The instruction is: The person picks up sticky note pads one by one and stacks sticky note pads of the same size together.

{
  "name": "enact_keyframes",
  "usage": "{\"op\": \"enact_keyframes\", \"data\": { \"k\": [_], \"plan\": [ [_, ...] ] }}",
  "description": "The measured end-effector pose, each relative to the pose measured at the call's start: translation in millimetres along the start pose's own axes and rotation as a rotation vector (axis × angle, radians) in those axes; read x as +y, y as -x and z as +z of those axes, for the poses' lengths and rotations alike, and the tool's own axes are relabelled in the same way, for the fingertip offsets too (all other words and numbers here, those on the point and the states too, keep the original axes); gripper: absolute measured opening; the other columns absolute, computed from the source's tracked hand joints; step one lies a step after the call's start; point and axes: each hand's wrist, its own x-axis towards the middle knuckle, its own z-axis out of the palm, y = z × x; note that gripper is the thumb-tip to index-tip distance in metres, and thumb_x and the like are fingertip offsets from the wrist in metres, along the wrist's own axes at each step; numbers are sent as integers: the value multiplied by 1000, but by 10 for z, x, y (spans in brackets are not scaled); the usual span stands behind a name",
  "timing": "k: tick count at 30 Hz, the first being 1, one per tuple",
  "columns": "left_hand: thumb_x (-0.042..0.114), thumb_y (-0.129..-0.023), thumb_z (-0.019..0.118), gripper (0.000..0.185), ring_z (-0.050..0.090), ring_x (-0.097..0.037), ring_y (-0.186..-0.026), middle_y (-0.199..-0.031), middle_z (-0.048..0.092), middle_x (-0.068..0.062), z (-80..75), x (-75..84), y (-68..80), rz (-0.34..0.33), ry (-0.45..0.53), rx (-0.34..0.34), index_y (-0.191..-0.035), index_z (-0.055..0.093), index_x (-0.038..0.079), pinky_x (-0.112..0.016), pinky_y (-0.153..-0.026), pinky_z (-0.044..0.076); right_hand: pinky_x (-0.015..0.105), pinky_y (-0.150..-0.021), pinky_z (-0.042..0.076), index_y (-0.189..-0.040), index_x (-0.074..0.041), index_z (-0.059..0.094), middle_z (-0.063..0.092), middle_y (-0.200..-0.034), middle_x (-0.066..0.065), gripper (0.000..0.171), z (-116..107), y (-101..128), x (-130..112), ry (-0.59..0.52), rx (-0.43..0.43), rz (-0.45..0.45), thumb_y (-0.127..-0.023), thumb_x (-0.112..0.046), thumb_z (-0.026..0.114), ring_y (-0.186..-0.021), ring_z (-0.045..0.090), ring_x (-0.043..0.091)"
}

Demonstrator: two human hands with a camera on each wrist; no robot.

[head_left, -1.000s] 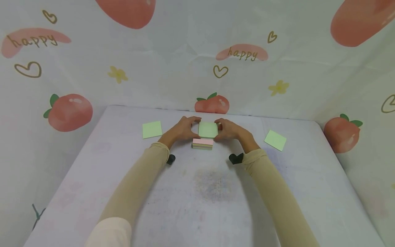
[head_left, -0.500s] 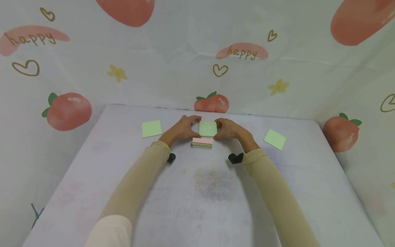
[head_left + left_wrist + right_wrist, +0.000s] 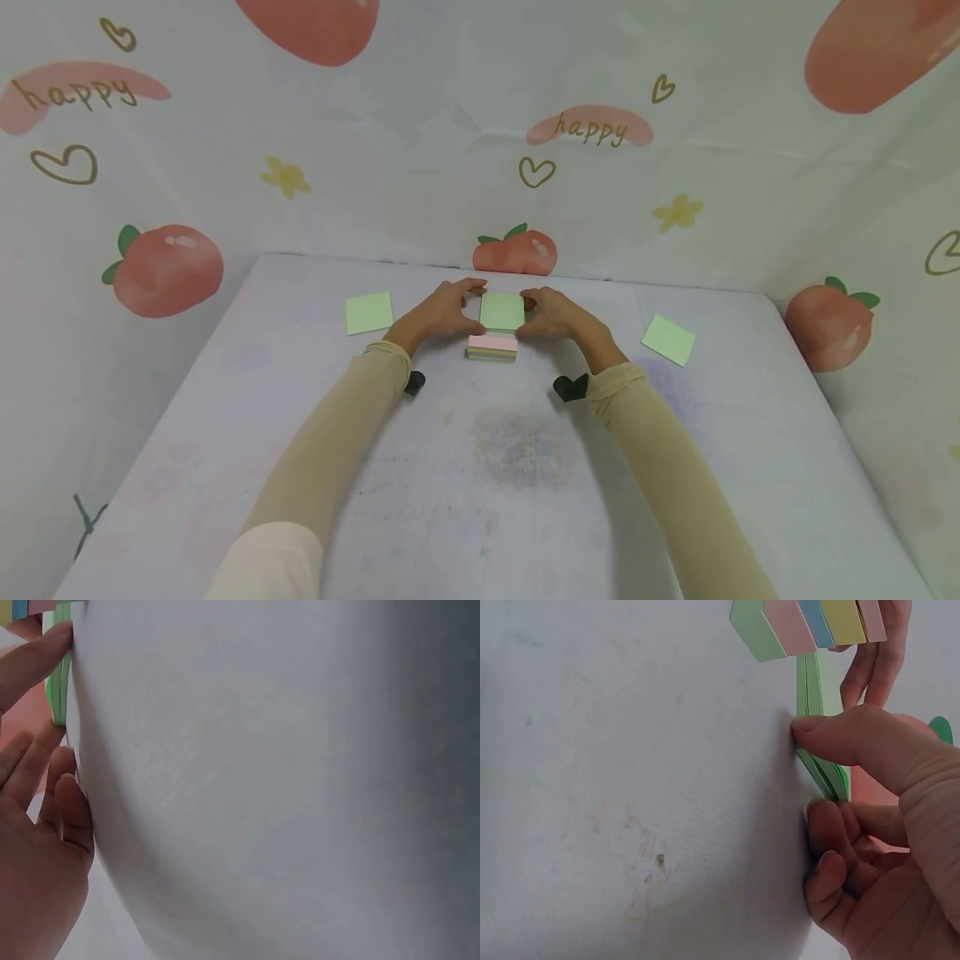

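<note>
Both hands reach to the far middle of the table in the head view, around a small stack of light green sticky notes (image 3: 502,312). My left hand (image 3: 442,312) holds its left side, thumb at the near corner and forefinger at the far one. On the opposite side my right hand (image 3: 557,316) grips the stack the same way. The right wrist view shows the thumb against the layered green edges (image 3: 810,690). Just in front lies a thicker block of sticky notes (image 3: 492,348), pink on top with layers of several colours.
One flat green sticky-note pad (image 3: 368,313) lies at the left, another green pad (image 3: 669,340) at the right, turned askew. A white cloth covers the table (image 3: 480,517). A printed cloth (image 3: 420,133) hangs behind the far edge.
The green stack has shifted slightly left, with both hands still at its sides. The multicoloured block and the two outer green pads stay put.
</note>
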Motion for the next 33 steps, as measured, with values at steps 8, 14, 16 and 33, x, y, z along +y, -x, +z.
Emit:
{"op": "enact_keyframes", "data": {
  "k": [8, 14, 16, 33],
  "plan": [
    [32, -84, 84, 87, 49, -28, -123, -152, 53, 4, 2, -68, -30, 37, 37, 6, -157, 38, 22, -46, -106, 43, 46, -114, 42, -152, 5, 41, 63, -135, 20, 81, -16, -1, -2, 20, -17, -11, -85, -24, 77, -123, 55, 29],
    [32, -84, 85, 84, 48, -30, -127, -150, 53, 0, 5, -60, -9, 34, 65, 3, -155, 41, 22, -48, -109, 43, 46, -109, 45, -142, 3, 51, 64, -131, 20, 66, -27, 8, -31, 13, -38, -12, -88, -22, 78, -116, 55, 28],
    [33, -84, 84, 83, 48, -30, -128, -149, 52, -2, 9, -64, -3, 23, 66, -4, -155, 42, 23, -48, -109, 43, 45, -105, 45, -137, 2, 54, 64, -127, 19, 60, -22, 4, -43, 14, -44, -9, -88, -22, 78, -112, 54, 27],
    [37, -86, 82, 75, 47, -31, -135, -157, 47, -3, 21, -82, 18, 10, 21, -15, -152, 49, 24, -48, -117, 39, 49, -106, 46, -149, -1, 45, 54, -132, 22, 75, -18, 101, -88, 82, 4, 16, -91, -38, 74, -121, 53, 32]
  ]
}}
